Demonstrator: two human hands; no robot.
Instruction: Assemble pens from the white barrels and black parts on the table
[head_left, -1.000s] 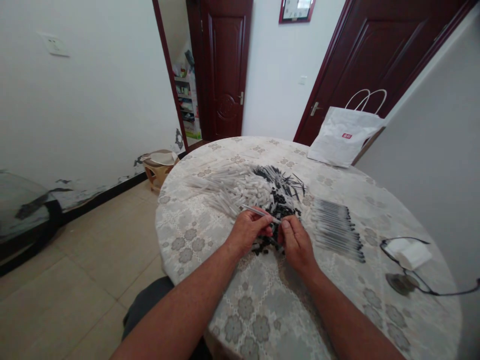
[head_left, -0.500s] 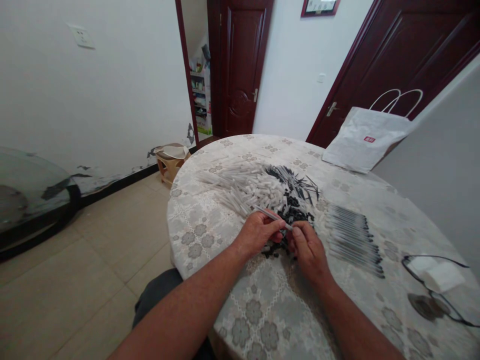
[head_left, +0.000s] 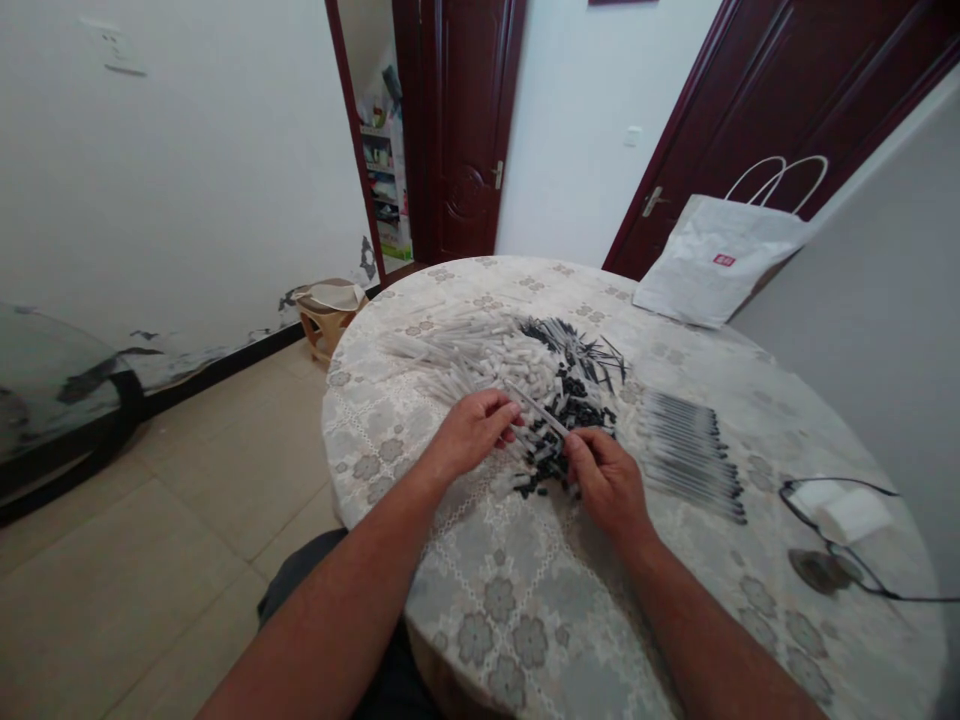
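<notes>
My right hand (head_left: pixel 604 475) pinches a thin whitish pen barrel (head_left: pixel 538 407) near its lower end, and the barrel slants up to the left. Beside it, my left hand (head_left: pixel 480 428) is off the barrel, its fingers loosely curled and apart. Under and around both hands lie small black caps (head_left: pixel 581 412). Farther back is a heap of short white pieces (head_left: pixel 529 365), with long pale tubes (head_left: pixel 427 345) spreading left. Dark thin refills (head_left: pixel 589 352) lie behind the caps. To the right, several pens with black ends (head_left: pixel 686 450) lie side by side in a row.
A flowered tablecloth (head_left: pixel 502 600) covers the round table. On the right are eyeglasses (head_left: pixel 806 510), a white tissue bundle (head_left: pixel 855 515) and a dark round object (head_left: pixel 821 570). A white paper bag (head_left: pixel 712 260) stands at the back right. A stool (head_left: pixel 326 320) is beyond the left edge.
My left hand has let go of the barrel and moved left. My right hand keeps hold of it. The view has shifted slightly.
</notes>
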